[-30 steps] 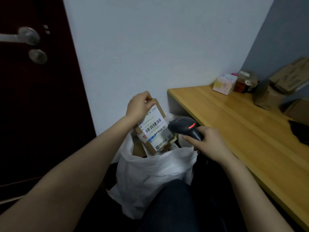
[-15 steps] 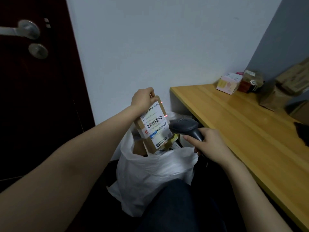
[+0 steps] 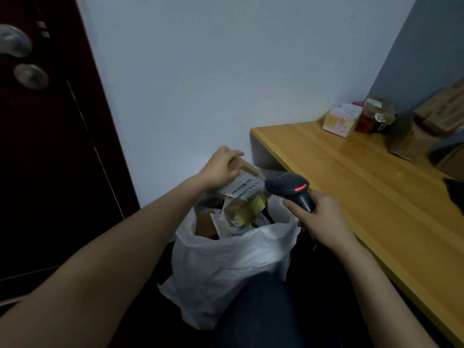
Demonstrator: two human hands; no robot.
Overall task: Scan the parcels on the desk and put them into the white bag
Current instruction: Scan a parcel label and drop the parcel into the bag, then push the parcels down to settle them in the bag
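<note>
My left hand (image 3: pixel 221 167) grips a small brown parcel (image 3: pixel 244 180) by its top end; the parcel is tilted over, label up, just above the open mouth of the white bag (image 3: pixel 226 267). Several other parcels (image 3: pixel 244 212) lie inside the bag. My right hand (image 3: pixel 319 217) holds a black barcode scanner (image 3: pixel 288 188) with a red light lit, its head right beside the held parcel. More parcels (image 3: pixel 406 141) stand at the far end of the wooden desk (image 3: pixel 364 187).
The bag stands on the floor between my knee (image 3: pixel 258 310) and the white wall, left of the desk's edge. A dark red door (image 3: pixel 45 146) with a metal handle is at left. A pink box (image 3: pixel 339 119) sits in the desk's back corner.
My left hand has lowered and tipped the parcel from upright to nearly flat over the bag's mouth. The scanner hand stays in much the same place.
</note>
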